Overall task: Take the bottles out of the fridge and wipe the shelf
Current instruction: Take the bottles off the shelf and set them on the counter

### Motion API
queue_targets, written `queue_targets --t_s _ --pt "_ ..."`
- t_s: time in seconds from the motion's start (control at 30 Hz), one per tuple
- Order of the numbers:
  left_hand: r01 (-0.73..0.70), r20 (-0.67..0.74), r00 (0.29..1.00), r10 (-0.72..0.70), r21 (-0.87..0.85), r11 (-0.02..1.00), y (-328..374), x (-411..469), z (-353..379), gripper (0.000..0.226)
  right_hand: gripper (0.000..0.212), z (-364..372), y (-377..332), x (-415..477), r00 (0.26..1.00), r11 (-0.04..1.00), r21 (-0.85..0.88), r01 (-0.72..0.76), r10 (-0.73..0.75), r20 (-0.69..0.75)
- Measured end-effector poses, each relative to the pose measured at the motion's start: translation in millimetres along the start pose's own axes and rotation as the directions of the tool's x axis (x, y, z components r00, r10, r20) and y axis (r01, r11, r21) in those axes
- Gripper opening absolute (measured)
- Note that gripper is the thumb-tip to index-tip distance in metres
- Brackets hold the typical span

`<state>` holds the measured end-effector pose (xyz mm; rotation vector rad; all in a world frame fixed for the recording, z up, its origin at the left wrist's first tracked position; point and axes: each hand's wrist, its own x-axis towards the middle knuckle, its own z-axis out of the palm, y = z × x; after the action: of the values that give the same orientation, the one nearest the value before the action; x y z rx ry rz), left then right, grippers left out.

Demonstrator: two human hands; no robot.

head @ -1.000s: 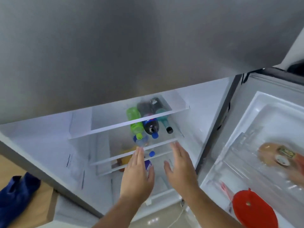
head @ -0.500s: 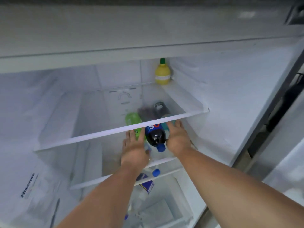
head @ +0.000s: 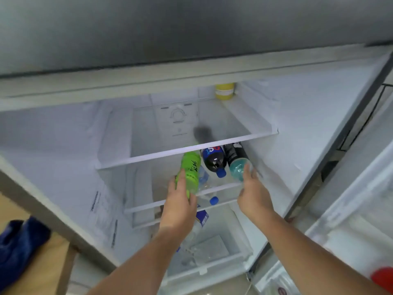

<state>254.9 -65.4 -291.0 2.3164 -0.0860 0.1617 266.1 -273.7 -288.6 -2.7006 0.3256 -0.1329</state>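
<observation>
Step in hand: emptying the fridge, first bottles coming off the middle shelf (head: pixel 221 187).

Left hand (head: pixel 180 201) closed around the green bottle (head: pixel 190 171), which is tilted, its near end over the shelf's front edge. Right hand (head: pixel 253 194) at 3 o'clock of it, fingers wrapped on the teal bottle (head: pixel 238 166); hold looks partial. Dark cola bottle (head: pixel 212 159) lies between them, untouched. A yellow bottle (head: pixel 224 91) stands on the top shelf at 12 o'clock.

Next move, by judgement: draw both bottles toward 6 o'clock, clear of the shelf above. Blue cloth (head: pixel 19 245) waits at 8 o'clock.
</observation>
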Motion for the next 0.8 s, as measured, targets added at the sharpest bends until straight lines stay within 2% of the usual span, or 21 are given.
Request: queue_targets --t_s 0.07,0.2,0.3,0.37,0.43,0.47,0.6,0.7,0.8 --pt "0.044 -0.001 0.999 -0.044 -0.096 0.994 13 -32 -19 0.068 0.077 -19 -7 -43 1.000 0.999 0.025 -0.022 0.022 -0.009" --pt "0.267 0.030 0.963 -0.268 -0.247 0.932 54 -108 -75 0.064 0.066 -68 -30 -147 0.996 0.974 0.211 -0.087 0.085 0.017" --pt "0.286 0.061 0.958 -0.281 -0.304 0.909 81 -170 -134 0.064 0.070 -114 -54 -225 0.992 0.952 0.282 -0.121 0.111 0.052" --pt "0.288 0.072 0.957 -0.279 -0.267 0.919 95 -206 -182 0.060 0.074 -138 -71 -268 0.998 0.967 0.253 -0.042 0.050 -0.023" --pt "0.311 0.099 0.949 -0.298 -0.175 0.934 111 -241 -238 0.062 0.078 -155 -93 -303 0.995 0.964 0.249 0.097 -0.087 -0.054" --pt "0.325 0.115 0.943 -0.312 -0.125 0.937 118 -256 -265 0.062 0.079 -165 -103 -317 0.990 0.959 0.248 0.140 -0.133 -0.044" --pt "0.390 0.120 0.915 -0.385 -0.016 0.921 129 -292 -368 0.056 0.065 -221 -174 -355 0.976 0.949 0.287 0.128 -0.171 0.131" --pt "0.399 0.074 0.911 -0.406 0.095 0.912 118 -297 -430 0.058 0.063 -235 -235 -367 0.907 0.915 0.294 0.277 -0.350 0.234" --pt "0.442 0.035 0.891 -0.452 0.156 0.883 100 -280 -478 0.055 0.062 -228 -301 -366 0.860 0.873 0.263 0.411 -0.467 0.206"
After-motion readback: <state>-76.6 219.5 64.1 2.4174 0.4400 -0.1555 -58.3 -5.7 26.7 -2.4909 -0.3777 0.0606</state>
